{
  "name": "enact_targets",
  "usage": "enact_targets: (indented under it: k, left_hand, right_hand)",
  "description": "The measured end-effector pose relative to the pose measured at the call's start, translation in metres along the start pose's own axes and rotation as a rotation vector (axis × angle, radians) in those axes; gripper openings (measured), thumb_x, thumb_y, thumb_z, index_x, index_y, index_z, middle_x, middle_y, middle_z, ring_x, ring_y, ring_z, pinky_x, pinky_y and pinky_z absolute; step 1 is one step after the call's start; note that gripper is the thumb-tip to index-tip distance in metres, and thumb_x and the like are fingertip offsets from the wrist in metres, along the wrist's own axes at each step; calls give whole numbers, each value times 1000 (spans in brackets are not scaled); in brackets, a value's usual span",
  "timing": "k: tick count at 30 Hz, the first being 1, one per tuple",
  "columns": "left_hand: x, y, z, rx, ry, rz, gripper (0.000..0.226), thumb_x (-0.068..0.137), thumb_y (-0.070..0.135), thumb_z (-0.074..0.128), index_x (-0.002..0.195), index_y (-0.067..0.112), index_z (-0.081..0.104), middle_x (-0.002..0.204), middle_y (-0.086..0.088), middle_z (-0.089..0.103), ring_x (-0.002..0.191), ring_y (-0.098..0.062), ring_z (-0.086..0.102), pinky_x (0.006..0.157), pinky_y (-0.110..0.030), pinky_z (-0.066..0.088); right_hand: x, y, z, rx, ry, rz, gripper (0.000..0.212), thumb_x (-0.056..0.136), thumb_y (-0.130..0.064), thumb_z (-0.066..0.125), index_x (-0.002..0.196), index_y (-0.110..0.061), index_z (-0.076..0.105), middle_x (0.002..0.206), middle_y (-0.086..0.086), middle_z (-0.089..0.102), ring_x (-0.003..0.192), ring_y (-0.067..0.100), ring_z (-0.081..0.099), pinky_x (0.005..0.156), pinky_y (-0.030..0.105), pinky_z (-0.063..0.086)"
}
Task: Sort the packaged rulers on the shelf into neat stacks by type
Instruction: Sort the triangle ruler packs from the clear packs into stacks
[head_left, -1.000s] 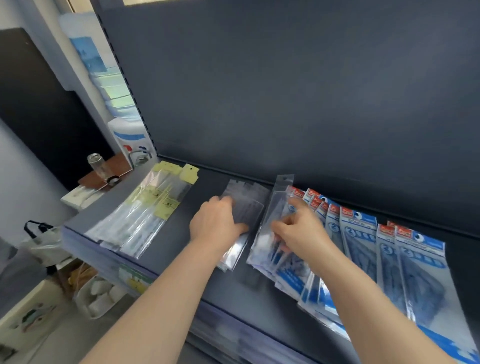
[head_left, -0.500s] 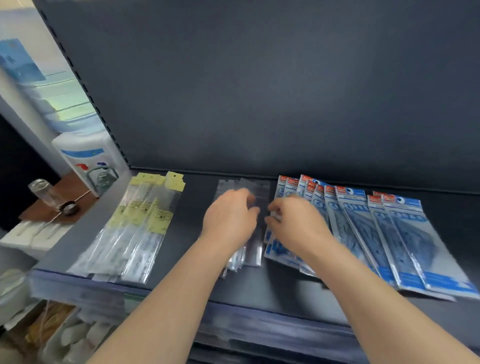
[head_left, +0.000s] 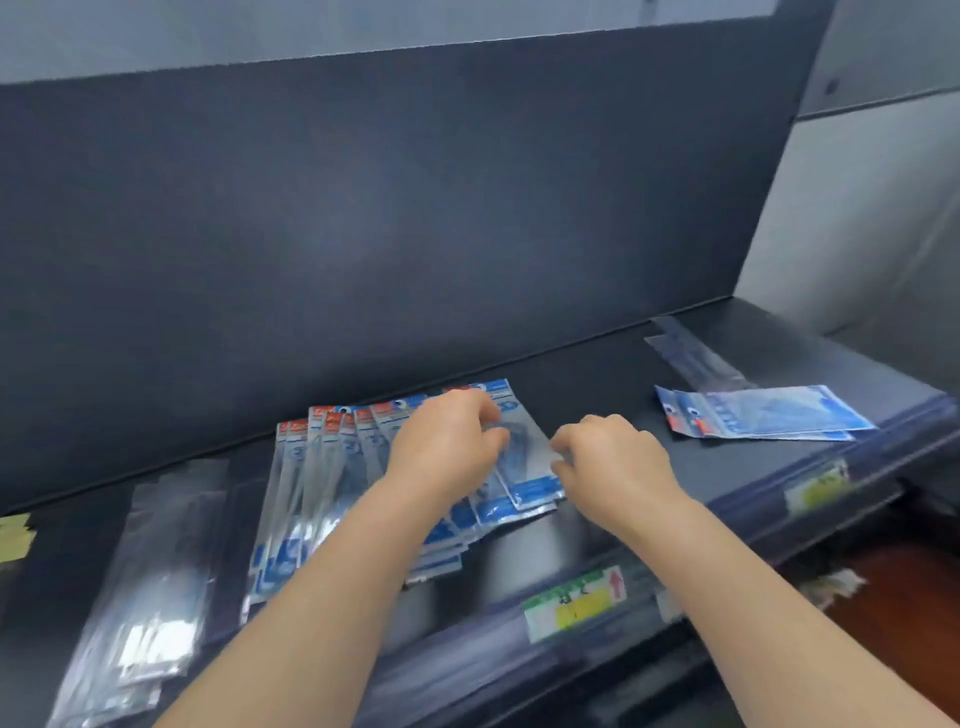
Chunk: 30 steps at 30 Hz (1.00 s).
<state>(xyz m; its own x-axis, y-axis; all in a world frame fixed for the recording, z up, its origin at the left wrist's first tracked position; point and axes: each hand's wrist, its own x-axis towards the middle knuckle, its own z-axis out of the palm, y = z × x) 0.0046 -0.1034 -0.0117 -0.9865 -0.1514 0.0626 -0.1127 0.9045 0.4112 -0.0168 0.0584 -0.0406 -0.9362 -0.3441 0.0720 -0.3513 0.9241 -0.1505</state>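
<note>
On the dark shelf (head_left: 597, 384), about the middle, a fan of blue ruler packets (head_left: 332, 467) with red header tabs lies overlapped, tabs toward the back panel. The person's left hand (head_left: 447, 447) sits on the right end of the fan, its fingers (head_left: 480, 415) curled over the uppermost packets and the thumb pressed to them, gripping them. The right hand (head_left: 613, 457) is just beside it, fingers (head_left: 563, 447) bent in against the right edge of the top packet; whether they pinch it or only touch it I cannot tell through the blur. Left of the fan lies a pile of clear packets (head_left: 145, 597), and yellow tags (head_left: 13, 535) show at the far left edge. Well off to the right, two more blue packets (head_left: 763, 415) lie sideways near the shelf's front, with a clear sleeve (head_left: 696, 358) behind them. A green and yellow price label (head_left: 576, 603) is fixed to the shelf's front rail.
</note>
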Motion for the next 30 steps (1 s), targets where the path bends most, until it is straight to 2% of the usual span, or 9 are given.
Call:
enact_targets:
  k: [3,9,13,19,23,26,30]
  left_hand:
    - [18,52,31,-17,-50,33,23,91,31,60,112,25,67,113,8,67,109,-18,59,92,-38,49]
    - [55,157,98,-42,-132,63,23,92,31,56,114,27,64,114,9,64,103,-16,58,85,-34,50]
    - [74,198,128,26,-156,78,31,99,29,46,128,29,56,125,4,58,118,-19,45,82,-33,43]
    - [103,210,146,121,-161,-20,36,99,29,45,135,28,51,136,4,52,126,-23,37,92,-38,44]
    - [122,206,153,158,-200,102,46,101,17,37,144,32,41,151,10,38,135,-23,29,102,-41,37]
    - [138,199,158,151,-262,158,52,101,16,36,148,38,34,159,12,24,143,-21,17,109,-46,26]
    - [152,185,162,272,-283,185,57,98,15,39,148,41,32,160,11,25,146,-23,15,114,-47,20]
  right_hand:
    - [-5,61,-6,49,17,65,27,95,-31,49,119,-31,62,121,-2,60,116,24,50,90,36,41]
    - [-5,189,-18,61,61,154,28,95,-31,50,120,-34,61,121,-5,61,120,20,49,90,35,41]
    - [5,245,-20,88,32,165,32,96,-27,47,124,-34,59,129,-8,58,123,18,48,92,34,39]
    - [29,269,-18,154,29,106,31,98,-28,45,125,-33,59,128,-9,57,118,16,49,89,31,37]
    - [51,277,-10,187,27,75,33,97,-19,44,125,-28,60,127,-8,58,123,18,48,90,33,38]
    - [68,275,-4,173,-19,28,39,96,-12,45,130,-24,57,133,-9,56,137,17,36,94,37,41]
    - [92,275,-2,174,-54,0,36,95,-12,45,128,-21,57,129,-6,55,129,19,42,91,39,45]
